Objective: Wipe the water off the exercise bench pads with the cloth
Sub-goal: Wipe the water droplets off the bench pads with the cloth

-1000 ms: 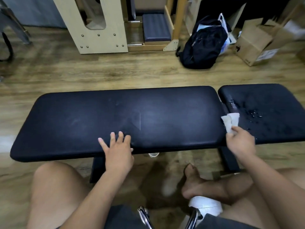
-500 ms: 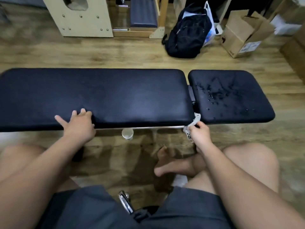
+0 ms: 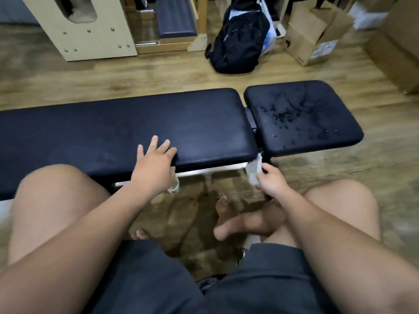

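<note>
Crumpled white cloth is gripped by right hand fingers below gap btwn long black padded counter & short wet pad. Left hand, fingers spread, has been shifted right along counter edge. Black backpack & cardboard box sit well beyond.

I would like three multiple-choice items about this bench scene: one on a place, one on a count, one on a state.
1. Where is the white crumpled cloth?
A. At the near edge, by the gap between the pads
B. On the wooden floor
C. On the black backpack

2. How many black padded bench sections show?
A. One
B. Two
C. Four

3. What is the state of the short black pad?
A. Dry
C. Covered by the cloth
B. Dotted with water drops

Answers: 1 A, the right hand holds it there; 2 B, the long black pad and the short one; 3 B, droplets glisten on it.
</note>
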Tool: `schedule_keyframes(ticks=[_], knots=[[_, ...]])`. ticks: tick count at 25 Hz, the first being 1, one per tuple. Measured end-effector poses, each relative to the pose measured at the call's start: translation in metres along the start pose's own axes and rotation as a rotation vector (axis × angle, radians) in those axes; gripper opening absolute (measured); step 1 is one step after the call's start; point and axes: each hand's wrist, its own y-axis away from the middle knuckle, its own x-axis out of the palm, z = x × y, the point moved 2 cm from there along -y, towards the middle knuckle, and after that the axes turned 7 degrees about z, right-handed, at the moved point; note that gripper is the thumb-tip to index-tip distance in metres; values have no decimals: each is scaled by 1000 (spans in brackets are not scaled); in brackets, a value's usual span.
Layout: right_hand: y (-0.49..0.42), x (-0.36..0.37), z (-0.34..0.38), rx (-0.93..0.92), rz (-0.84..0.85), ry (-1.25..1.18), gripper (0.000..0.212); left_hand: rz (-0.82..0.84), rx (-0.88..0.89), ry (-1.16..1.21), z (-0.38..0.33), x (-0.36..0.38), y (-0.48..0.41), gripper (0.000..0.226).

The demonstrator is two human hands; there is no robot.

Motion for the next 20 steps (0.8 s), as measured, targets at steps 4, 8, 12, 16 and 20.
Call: schedule_keyframes(ticks=[4,8,12,16,20], knots=[[28,-34,1,103,-145,-370,19,53,149,9,-43,-18,-28,64],[38,-92,16,-18,-453,-744,26,212,169,102,-79,-20,-63,73],[14,-125,14,-12,-544,-424,49,303,107,140,-102,-14,-79,74],[-10,-90,14,-13,-377,-57,38,276,82,65,-105,-14,-81,73],[-5,-45,33,-239,-208,260,33,282,52,52,-109,-12,-80,75]])
